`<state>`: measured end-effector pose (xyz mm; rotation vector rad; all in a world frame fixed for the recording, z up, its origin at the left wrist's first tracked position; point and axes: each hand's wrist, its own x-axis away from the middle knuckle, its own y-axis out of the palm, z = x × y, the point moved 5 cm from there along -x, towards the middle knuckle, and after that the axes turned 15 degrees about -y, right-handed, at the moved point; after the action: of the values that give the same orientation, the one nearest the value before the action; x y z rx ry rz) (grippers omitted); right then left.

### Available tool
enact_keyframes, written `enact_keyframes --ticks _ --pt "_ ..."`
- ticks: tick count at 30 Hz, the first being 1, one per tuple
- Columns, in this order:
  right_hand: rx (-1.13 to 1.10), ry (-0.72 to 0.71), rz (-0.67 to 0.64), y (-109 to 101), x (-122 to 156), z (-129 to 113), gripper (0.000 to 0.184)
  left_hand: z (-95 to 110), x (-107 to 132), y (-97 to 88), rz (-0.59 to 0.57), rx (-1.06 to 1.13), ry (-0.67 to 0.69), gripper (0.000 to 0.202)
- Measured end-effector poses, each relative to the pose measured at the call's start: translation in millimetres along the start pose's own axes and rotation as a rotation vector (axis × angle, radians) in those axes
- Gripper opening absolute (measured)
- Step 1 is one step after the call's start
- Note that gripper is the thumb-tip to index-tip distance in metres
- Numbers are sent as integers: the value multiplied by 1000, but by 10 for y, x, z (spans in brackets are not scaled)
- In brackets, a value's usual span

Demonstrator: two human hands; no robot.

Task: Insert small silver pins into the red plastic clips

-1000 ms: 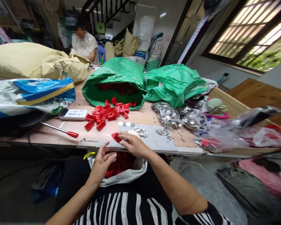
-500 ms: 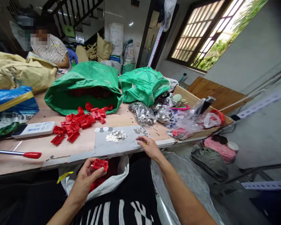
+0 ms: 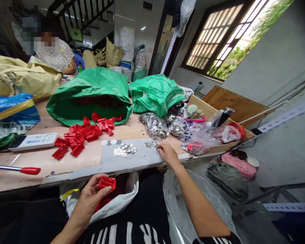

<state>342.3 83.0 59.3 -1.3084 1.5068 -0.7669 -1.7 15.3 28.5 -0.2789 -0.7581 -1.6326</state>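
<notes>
My left hand (image 3: pixel 93 191) grips a red plastic housing (image 3: pixel 106 183), its hollow side facing up, above an open white sack (image 3: pixel 132 189) with red pieces inside. My right hand (image 3: pixel 168 154) is on the table at the right end of a grey sheet (image 3: pixel 132 162). Its fingertips are pinched together beside a small scatter of tiny metal pieces (image 3: pixel 150 144); whatever is between them is too small to make out. A larger pile of flat silvery pieces (image 3: pixel 125 150) lies left of it on the sheet.
Loose red housings (image 3: pixel 78 135) spill from a green sack (image 3: pixel 91 81). Bags of metal parts (image 3: pixel 155 124) and a cluttered wooden tray (image 3: pixel 225 148) stand right. A red-handled lever (image 3: pixel 30 170) and white scale (image 3: pixel 37 141) are left. Another person (image 3: pixel 57 51) sits across the table.
My right hand has moved right and its fingers have come together at the table surface. The left hand still holds the red housing, tilted slightly differently.
</notes>
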Motion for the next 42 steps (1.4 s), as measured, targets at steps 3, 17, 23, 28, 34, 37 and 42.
enact_keyframes --ticks 3,17,23,28,34,37,42 --pt "24 -7 -18 5 -12 18 10 -1 -40 -35 -39 -1 4 46" --pt "-665 -205 -18 94 70 -1021 18 240 -44 -69 65 -86 321 37" --pt "-848 -294 -153 274 179 -1820 14 275 15 -125 169 -362 517 33" --pt "-658 -419 -72 292 215 -2126 6 305 61 -147 223 -513 614 31" --pt "-549 -563 55 381 289 -2171 6 311 77 -112 231 -542 676 29" --pt "-568 -596 32 399 325 -2181 7 327 92 -96 258 -556 696 29" --pt "-640 -571 -63 388 339 -2194 13 356 135 -90 274 -528 700 29"
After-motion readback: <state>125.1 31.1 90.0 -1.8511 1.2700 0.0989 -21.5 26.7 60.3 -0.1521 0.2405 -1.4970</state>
